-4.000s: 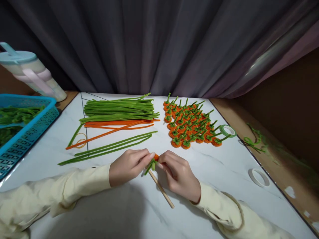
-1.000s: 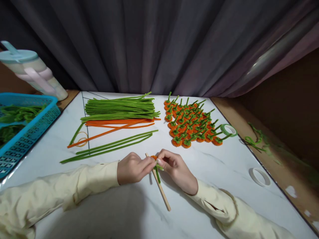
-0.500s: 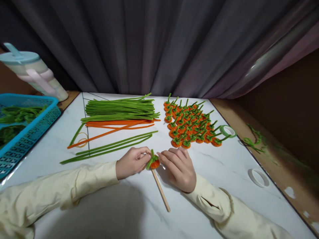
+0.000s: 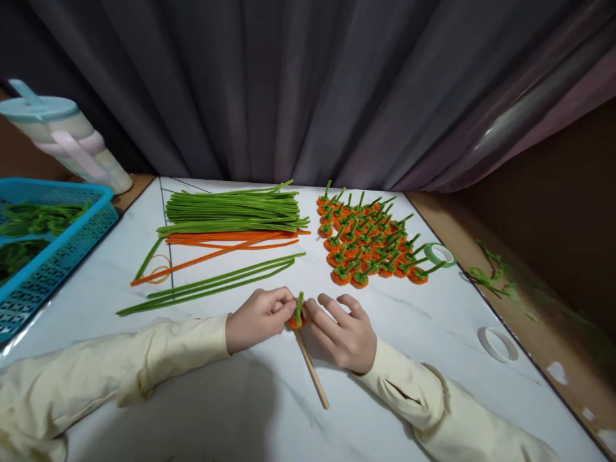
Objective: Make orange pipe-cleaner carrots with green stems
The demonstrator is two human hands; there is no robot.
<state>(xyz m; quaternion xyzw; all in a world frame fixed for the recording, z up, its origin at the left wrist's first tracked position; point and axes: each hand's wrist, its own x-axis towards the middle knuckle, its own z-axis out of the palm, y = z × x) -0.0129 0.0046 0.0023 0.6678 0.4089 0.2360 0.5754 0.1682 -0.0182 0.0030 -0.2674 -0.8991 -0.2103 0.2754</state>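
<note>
Orange-and-green pipe-cleaner ornament (image 4: 297,321), seen from the head camera, sits between the two hands above the near middle of the white table (image 4: 414,327), its short green stem (image 4: 299,307) standing up. The left hand (image 4: 260,321) pinches its left side between thumb and forefinger. The right hand (image 4: 342,333) has its forefinger at the ornament's right side, the other fingers fanned loosely; its thumb is hidden, so I cannot tell whether it grips. A wooden rod (image 4: 312,372) runs from beneath the ornament towards the person; whether the two are joined is hidden.

Beyond the right hand, rows of similar ornaments (image 4: 370,240) rest stems up, a green tape roll (image 4: 451,257) beside them. On the left lie a bundle of green pipe cleaners (image 4: 231,210), some orange pipe cleaners (image 4: 202,239) and a few loose green ones (image 4: 221,276).

Judging by those rows, the step in hand looks like shaping the green top. The next move seems to call for a steady left pinch while right fingertips adjust the green pieces without squashing the orange body.
</note>
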